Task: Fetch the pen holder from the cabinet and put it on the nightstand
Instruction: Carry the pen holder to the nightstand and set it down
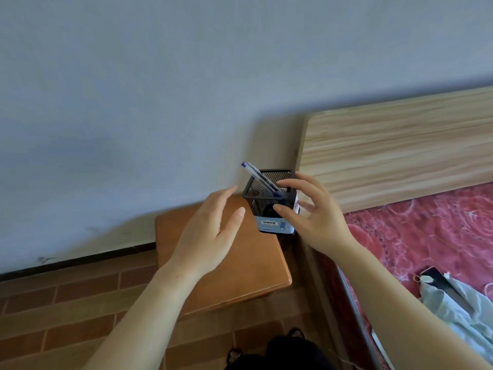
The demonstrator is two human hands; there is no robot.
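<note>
A black mesh pen holder (262,201) with a white and blue label holds a blue pen (260,177) that leans to the left. It is at the far right corner of the wooden nightstand (234,273); I cannot tell whether its base rests on the top. My right hand (314,217) wraps around its right side, thumb at the rim and index finger on the front face. My left hand (210,231) hovers open just left of the holder, fingers straight, not touching it.
A pale wall stands behind the nightstand. On the right is a bed with a wooden headboard (400,153) and a red patterned cover (426,236); a phone (437,281) and pale cloth (466,311) lie on it. The brick-pattern floor (66,311) is at lower left.
</note>
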